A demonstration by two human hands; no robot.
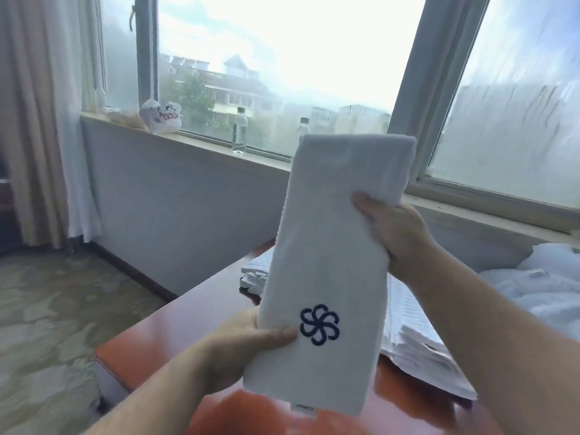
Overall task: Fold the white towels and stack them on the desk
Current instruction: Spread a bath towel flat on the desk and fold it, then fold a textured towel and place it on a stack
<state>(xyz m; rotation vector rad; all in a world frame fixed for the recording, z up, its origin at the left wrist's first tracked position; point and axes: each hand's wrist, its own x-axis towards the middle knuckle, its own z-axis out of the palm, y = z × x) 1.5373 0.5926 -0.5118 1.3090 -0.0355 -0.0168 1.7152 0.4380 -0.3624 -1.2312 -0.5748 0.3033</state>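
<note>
A folded towel (332, 246) is held up above the desk (150, 337), the left hand (241, 346) at its near left edge, the right hand (395, 233) at its far right edge. Behind it more towels (414, 343) lie on the desk; two bottles (240, 130) and a bag (160, 117) stand on the sill (201, 144) beyond

The long folded white terry towel with a navy pinwheel emblem (329, 246) conceals the fingers of both hands and most of the white ribbed towel stack (414, 340) behind it. Fogged glass blurs distant buildings; the print on a crumpled white plastic bag (161, 117) is illegible.
</note>
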